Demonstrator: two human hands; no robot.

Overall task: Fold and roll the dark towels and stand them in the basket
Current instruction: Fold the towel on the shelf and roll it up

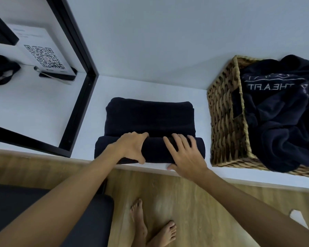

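Navy towel [150, 118] on white desk [43, 107]; tan woven basket [225, 122]; black-and-white QR sign [43, 54]; light wood-grain floor [203, 211].

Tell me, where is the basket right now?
The basket sits at the right of the head view, on the white shelf against the wall, right of the dark towel both hands are rolling. Loose dark towels fill it.

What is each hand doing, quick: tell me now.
Left hand: grips the rolled end of the dark towel.
Right hand: open, fingers spread, pressing the roll.
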